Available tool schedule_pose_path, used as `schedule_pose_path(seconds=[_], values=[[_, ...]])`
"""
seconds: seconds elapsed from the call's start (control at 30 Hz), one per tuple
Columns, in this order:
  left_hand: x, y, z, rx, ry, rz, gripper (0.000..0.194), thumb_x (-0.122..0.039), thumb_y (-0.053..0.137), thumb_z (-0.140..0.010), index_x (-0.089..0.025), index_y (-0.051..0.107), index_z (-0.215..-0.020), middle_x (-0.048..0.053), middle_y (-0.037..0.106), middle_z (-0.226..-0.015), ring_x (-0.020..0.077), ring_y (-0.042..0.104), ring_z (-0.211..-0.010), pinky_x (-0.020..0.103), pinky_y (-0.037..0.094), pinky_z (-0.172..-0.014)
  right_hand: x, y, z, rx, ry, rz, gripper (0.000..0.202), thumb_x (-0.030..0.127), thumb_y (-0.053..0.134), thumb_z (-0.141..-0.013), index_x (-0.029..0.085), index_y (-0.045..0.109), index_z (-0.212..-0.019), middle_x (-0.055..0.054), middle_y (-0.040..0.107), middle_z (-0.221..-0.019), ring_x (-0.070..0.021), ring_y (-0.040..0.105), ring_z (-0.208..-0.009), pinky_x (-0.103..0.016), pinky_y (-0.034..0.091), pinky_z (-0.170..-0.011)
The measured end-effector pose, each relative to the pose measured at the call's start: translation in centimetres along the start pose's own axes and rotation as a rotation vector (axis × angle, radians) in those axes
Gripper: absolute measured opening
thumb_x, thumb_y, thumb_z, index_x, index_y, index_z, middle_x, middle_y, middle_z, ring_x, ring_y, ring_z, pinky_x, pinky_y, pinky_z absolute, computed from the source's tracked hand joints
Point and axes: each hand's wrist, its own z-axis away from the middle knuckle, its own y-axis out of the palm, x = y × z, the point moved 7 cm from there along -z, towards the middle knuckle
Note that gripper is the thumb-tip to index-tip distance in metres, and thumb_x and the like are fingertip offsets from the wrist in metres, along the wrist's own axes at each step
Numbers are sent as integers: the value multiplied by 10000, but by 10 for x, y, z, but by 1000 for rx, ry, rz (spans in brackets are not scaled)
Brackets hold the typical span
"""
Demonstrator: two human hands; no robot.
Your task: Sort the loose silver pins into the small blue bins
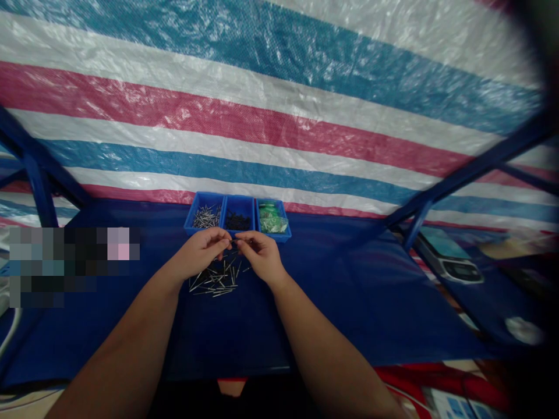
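Observation:
My left hand [203,250] and my right hand [261,254] meet fingertip to fingertip in front of a blue three-part tray [189,224]. Both are closed in a pinch around something small and dark, too small to name. Beneath them a loose pile of thin metal pins [220,282] lies on the blue table [340,279]. More silvery pins [207,217] fill the tray's left compartment. Small dark pieces [237,221] are in the middle one, partly behind my fingers. The right compartment holds a green item with clear plastic [271,218].
Blue metal frame bars [41,186] slant at the left and right. A digital scale [452,256] stands at the right. Striped plastic sheeting [262,122] hangs behind the table. A blurred-out patch covers the left side.

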Motion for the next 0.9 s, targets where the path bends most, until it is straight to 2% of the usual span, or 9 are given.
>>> schedule_pose_path(seconds=[0.1,0.2,0.3,0.37,0.47,0.57,0.67,0.77,0.9], values=[[4,-1,-1,5,-1,-49,233,-376,513,-923,-163,591,-975,35,668,-884,106,577,-625,242,442,-584,0,1,1,26,12,-18,187,338,696,-877,206,741,-1001,-40,747,-872,-140,676,-679,-267,554,-635],[13,-12,-1,-66,-34,-187,236,-370,502,-916,-172,616,-970,36,687,-879,129,592,-639,266,444,-608,6,-4,1,-6,-26,64,190,349,665,-906,204,741,-1002,-32,731,-810,-136,655,-630,-267,542,-598],[19,-29,2,-165,-92,-502,214,-339,524,-883,-183,667,-908,37,697,-815,169,613,-695,291,425,-646,23,-14,1,-128,-176,286,183,325,631,-931,209,751,-1006,-39,721,-816,-149,654,-679,-287,546,-649],[23,-36,4,-170,-150,-667,200,-315,538,-858,-196,695,-893,39,711,-810,186,628,-723,298,412,-653,30,-21,0,-236,-235,428,201,316,609,-942,210,753,-1034,-48,722,-844,-154,644,-697,-301,544,-684],[30,-37,7,-103,-241,-784,182,-289,560,-825,-218,720,-873,34,731,-826,192,646,-731,295,398,-633,27,-25,-6,-302,-161,576,283,305,619,-928,189,718,-1167,-47,735,-864,-153,614,-651,-314,543,-699],[32,-36,7,-68,-260,-840,174,-291,583,-815,-239,732,-890,22,734,-817,191,650,-730,293,383,-612,20,-20,-11,-202,-72,689,325,263,646,-899,170,698,-1207,-41,745,-877,-164,635,-701,-316,538,-756],[32,-34,7,-59,-245,-854,218,-290,575,-833,-251,739,-971,18,736,-833,185,648,-733,288,388,-616,15,-6,-8,26,-48,759,233,231,640,-899,192,731,-1109,-33,731,-879,-170,658,-787,-291,518,-778],[33,-32,6,-43,-245,-857,242,-281,562,-838,-254,747,-991,20,735,-836,180,646,-731,283,394,-628,10,10,0,278,-46,819,229,215,640,-898,225,738,-1104,-31,712,-947,-160,661,-826,-268,502,-773],[36,-33,6,-48,-244,-831,231,-299,583,-811,-255,746,-969,25,729,-825,190,645,-729,288,394,-624,4,24,6,444,-20,930,284,229,608,-923,272,740,-1170,-41,694,-1041,-167,668,-858,-270,499,-773]])
